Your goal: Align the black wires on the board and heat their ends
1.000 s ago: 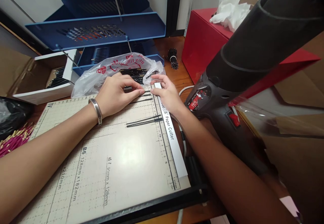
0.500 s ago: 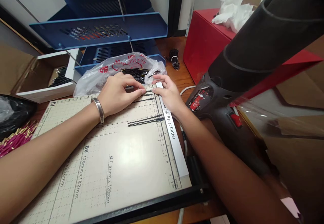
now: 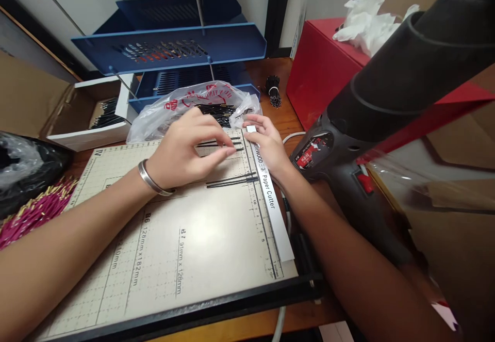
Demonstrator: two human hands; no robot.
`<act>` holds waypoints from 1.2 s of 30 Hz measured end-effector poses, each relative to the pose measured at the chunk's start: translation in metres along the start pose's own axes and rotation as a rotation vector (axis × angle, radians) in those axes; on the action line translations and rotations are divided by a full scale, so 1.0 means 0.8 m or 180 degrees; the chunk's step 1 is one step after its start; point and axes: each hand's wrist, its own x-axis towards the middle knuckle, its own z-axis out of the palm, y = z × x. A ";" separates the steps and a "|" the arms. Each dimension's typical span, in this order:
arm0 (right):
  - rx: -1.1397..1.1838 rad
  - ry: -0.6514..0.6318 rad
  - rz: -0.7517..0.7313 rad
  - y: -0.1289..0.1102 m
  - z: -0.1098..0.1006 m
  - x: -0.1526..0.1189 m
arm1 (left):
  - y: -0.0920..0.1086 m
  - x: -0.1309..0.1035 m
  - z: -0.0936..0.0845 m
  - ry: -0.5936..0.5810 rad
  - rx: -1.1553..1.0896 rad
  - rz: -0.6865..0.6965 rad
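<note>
A cream paper cutter board [image 3: 154, 259] with printed grids lies before me, a white strip [image 3: 275, 213] along its right side. Thin black wires [image 3: 230, 181] rest on it near that strip, and other black strands [image 3: 236, 143] lie higher up. My left hand [image 3: 197, 148], wearing a silver bangle [image 3: 149, 177], hovers over those upper strands, thumb and forefinger apart with nothing visible between them. My right hand [image 3: 266, 143] is at the top end of the white strip, fingers curled and thumb on the strip's edge; what its fingertips hold, if anything, is hidden.
Behind the board are a plastic bag [image 3: 154, 117] of black strands, blue trays [image 3: 232, 48] and an open white box [image 3: 88, 135]. A tied black bundle [image 3: 273, 92], red box [image 3: 309, 74] and large black tool [image 3: 371, 89] are on the right. Magenta strands [image 3: 42, 210] lie left.
My left thumb and forefinger have parted, and that hand has drawn slightly down from the upper strands. My right hand stays at the strip's top. The whole view has shifted a little.
</note>
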 end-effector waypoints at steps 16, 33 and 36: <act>0.0326 0.0107 0.0269 -0.009 0.000 -0.047 | 0.012 -0.010 0.015 -0.0662 -0.0292 0.0489; 0.0271 0.0090 0.0188 -0.012 -0.002 -0.053 | 0.003 -0.010 0.012 -0.0657 0.0213 0.0737; 0.0272 0.0074 0.0171 -0.013 -0.002 -0.051 | 0.001 -0.011 0.011 -0.0563 0.0211 0.0765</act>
